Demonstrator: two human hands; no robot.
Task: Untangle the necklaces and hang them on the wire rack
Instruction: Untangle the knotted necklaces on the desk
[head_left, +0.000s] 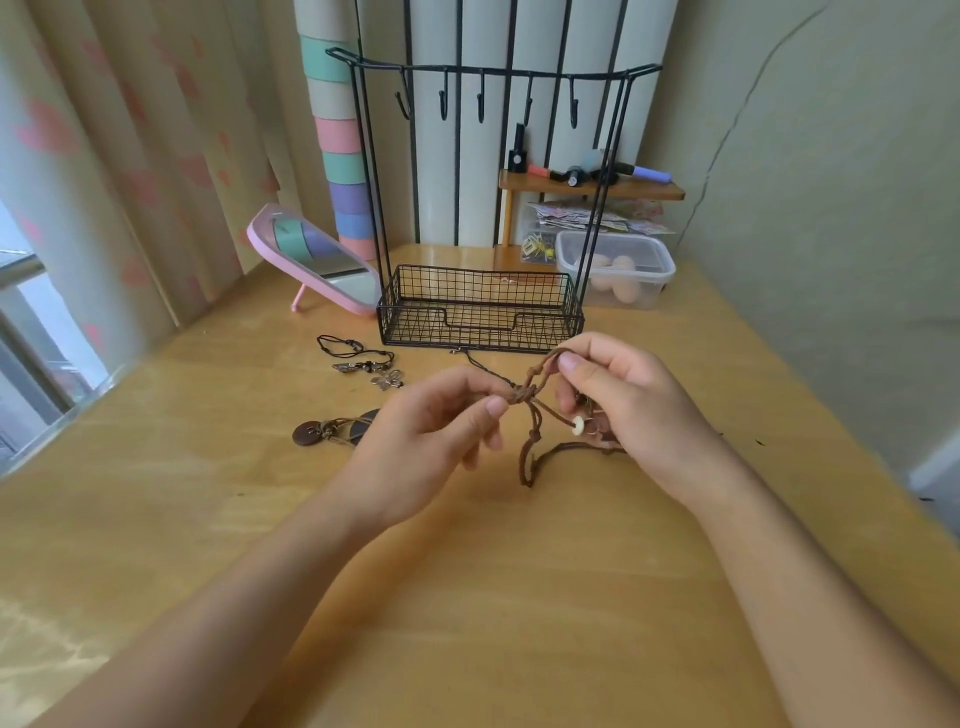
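Together, left hand (426, 434) and right hand (631, 410) pinch a knotted brown cord necklace (521, 396) bearing a white bead (577, 426).

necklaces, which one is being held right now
The brown cord necklace: the left hand and right hand pinch its cord. The black-cord one with metal charms and the dark-disc one lie on the table.
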